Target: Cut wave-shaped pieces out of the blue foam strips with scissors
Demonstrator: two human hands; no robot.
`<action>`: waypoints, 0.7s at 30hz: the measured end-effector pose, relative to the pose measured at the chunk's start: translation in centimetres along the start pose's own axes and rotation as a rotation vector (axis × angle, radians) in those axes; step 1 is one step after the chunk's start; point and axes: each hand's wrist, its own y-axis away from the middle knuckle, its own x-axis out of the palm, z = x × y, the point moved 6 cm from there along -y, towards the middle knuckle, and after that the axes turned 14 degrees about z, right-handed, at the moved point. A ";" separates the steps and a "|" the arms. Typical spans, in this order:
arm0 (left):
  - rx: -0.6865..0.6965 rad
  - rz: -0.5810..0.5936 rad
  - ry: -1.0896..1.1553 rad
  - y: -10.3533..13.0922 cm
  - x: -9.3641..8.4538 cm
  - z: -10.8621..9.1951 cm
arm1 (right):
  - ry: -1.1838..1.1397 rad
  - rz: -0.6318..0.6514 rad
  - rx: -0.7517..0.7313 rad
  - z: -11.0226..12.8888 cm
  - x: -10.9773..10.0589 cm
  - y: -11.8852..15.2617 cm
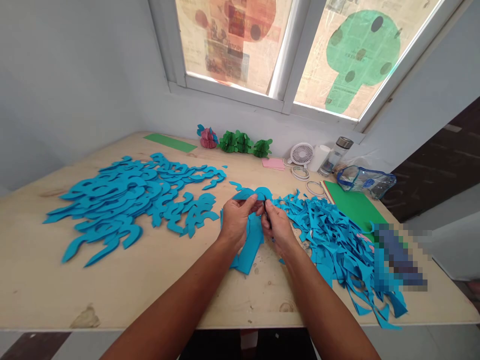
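My left hand [237, 218] pinches a curved piece of blue paper [263, 191] near the middle of the table. In my right hand [278, 223] is a small pair of dark-handled scissors [267, 215], its blades at the paper's edge and partly hidden by my fingers. Below my hands lie flat blue paper strips [248, 246]. To the left spreads a large pile of wavy blue cut-outs [123, 192]. Blue paper scraps [330, 230] are heaped to the right of my right hand.
Along the wall stand a pink paper ornament [208, 138], several green ones [242, 142], a small white fan [301, 155] and a bottle [335, 156]. A clear pouch [365, 181] lies beside green paper [352, 205] on the right. The wooden table's front edge [210, 327] is nearest me.
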 end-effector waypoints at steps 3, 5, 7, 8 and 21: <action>-0.002 0.002 -0.001 0.1 0.1 -0.1 | 0.000 -0.006 0.002 0.1 0.0 0.0; -0.001 0.003 -0.001 0.2 0.2 -0.3 | -0.001 -0.008 0.006 0.1 0.0 0.0; 0.001 0.004 -0.002 0.2 0.3 -0.4 | 0.000 -0.007 0.008 0.1 0.0 0.0; 0.002 0.003 -0.005 0.2 0.3 -0.4 | 0.000 -0.007 0.007 0.1 0.0 0.0; -0.004 0.026 -0.005 0.1 0.3 -0.3 | -0.014 -0.005 0.004 0.1 0.0 0.1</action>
